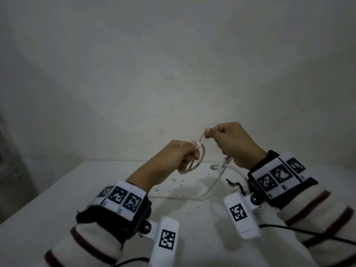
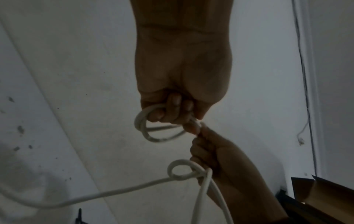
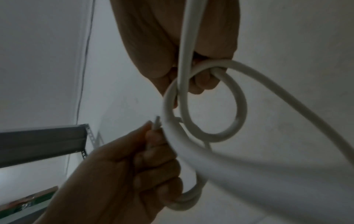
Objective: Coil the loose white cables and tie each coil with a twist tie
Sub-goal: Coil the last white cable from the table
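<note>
A white cable (image 1: pixel 194 162) is partly wound into small loops that my left hand (image 1: pixel 185 158) grips in a fist above the table. My right hand (image 1: pixel 211 133) is just to the right and slightly higher, pinching the same cable's strand at the top of the loop. In the left wrist view the coil (image 2: pixel 149 128) hangs from my left hand (image 2: pixel 178 109), and my right hand (image 2: pixel 208 145) meets it. A slack loop (image 3: pixel 216 104) hangs under my right hand (image 3: pixel 199 81). The loose remainder (image 1: pixel 217 178) trails down to the table. A black twist tie (image 1: pixel 234 183) lies there.
The white table (image 1: pixel 57 209) carries dark crumbs (image 1: pixel 177 185) near its far edge, against a bare wall. Thin black wires (image 1: pixel 300 231) run over the near right corner. A cardboard box (image 2: pixel 329 197) shows at the right, a metal shelf (image 3: pixel 38 141) at the left.
</note>
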